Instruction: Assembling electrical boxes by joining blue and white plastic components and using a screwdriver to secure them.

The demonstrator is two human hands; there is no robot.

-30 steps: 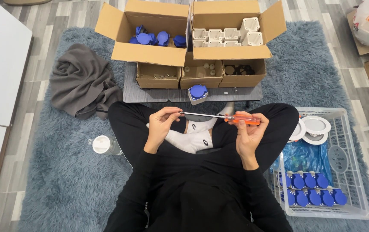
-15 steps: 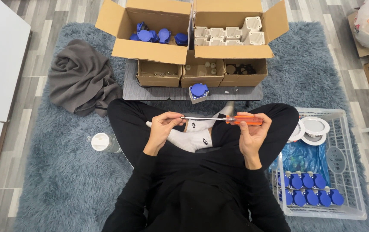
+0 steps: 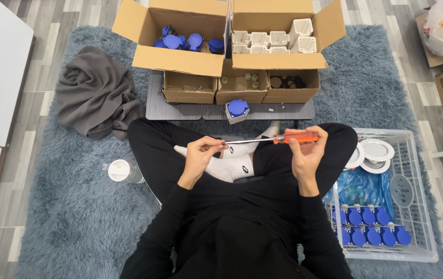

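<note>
Since the earlier frames little has moved: both hands stay over the lap, the screwdriver (image 3: 278,138) still level between them. Right hand (image 3: 305,155) clamped on the orange handle; left hand (image 3: 201,154) pinches the shaft tip. Person sits cross-legged on a blue-grey rug (image 3: 56,217) over wood floor. Far: two open boxes (image 3: 180,62), blue parts left, white parts right. Grey cloth (image 3: 95,98) far left. White basket (image 3: 412,206) right, holding blue parts.

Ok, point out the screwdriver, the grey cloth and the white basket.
screwdriver (image 3: 295,137), head view, on its orange handle
grey cloth (image 3: 95,95), head view, middle of the heap
white basket (image 3: 422,170), head view, on its right wall
</note>
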